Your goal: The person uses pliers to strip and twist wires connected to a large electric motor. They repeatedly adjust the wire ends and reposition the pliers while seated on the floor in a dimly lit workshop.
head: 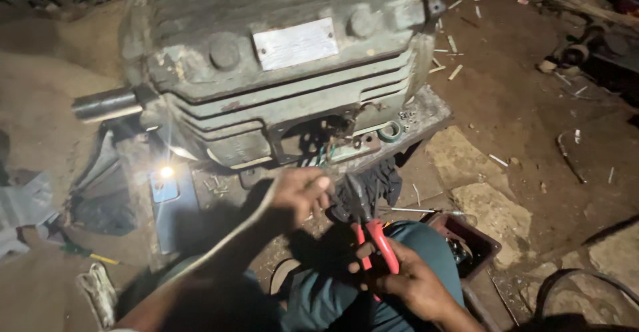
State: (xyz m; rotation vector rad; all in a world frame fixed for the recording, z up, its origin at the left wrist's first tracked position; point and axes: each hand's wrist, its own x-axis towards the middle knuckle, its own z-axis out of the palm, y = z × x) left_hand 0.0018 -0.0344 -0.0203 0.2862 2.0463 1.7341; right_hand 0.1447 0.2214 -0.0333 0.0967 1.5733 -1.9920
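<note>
Down low, the right hand (407, 280) is curled shut around the red handles of a pair of pliers (370, 229), whose dark head points up and away from the knuckles toward the left hand (301, 192). That left hand sits just above and to the left of the plier head, its fingers bent inward and pressed together as if pinching something small; what it grips is too dark and blurred to tell, though thin wires (324, 155) hang just beyond its fingertips. Straight past the left hand, further from the person, stands a large grey-green electric motor (279, 79) with ribbed sides and a blank-looking metal plate (295, 43) on its upper face; the wires come out of an open rectangular box in its lower side. A steel shaft (106, 103) sticks out of the motor well off to the left of both hands. Just right of the opening, a small green ring (390, 131) lies on the motor's base ledge. A dark cloth (383, 179) hangs close beside the plier head, between the two hands and the motor. Left of the left forearm, a phone (166, 182) lies on the ground with its lamp shining. To the right of the right hand sits a dark reddish tray (482, 240), near the person's teal-clad knee (426, 239).
</note>
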